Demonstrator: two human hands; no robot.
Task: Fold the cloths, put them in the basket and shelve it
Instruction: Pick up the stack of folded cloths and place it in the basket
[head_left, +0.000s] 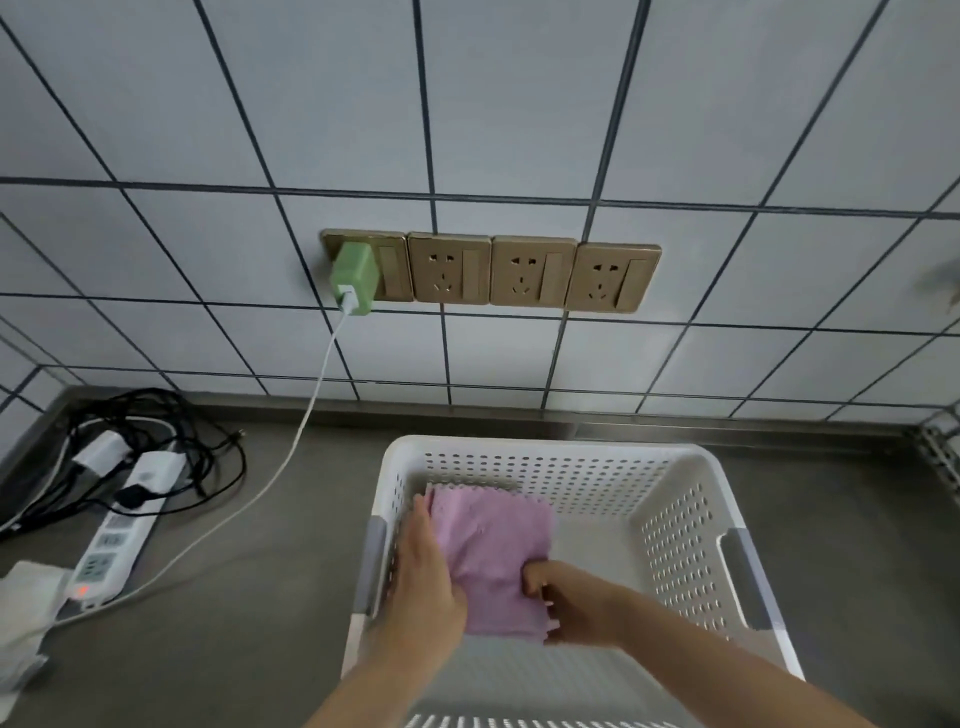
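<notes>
A white perforated plastic basket (691, 525) with grey handles stands on the steel counter in front of me. Inside its left half is a folded pink cloth (493, 540). My left hand (426, 571) lies along the cloth's left edge, thumb on top and fingers hidden under or behind the fabric. My right hand (571, 603) grips the cloth's near right corner with curled fingers. Both forearms reach in over the basket's near rim. Whether the cloth touches the basket floor I cannot tell.
A white power strip (111, 545) with tangled black cables lies at the left of the counter. A green charger (355, 280) sits in the wall sockets, its white cable trailing down left. A pale cloth (23, 618) lies at the left edge. Tiled wall behind.
</notes>
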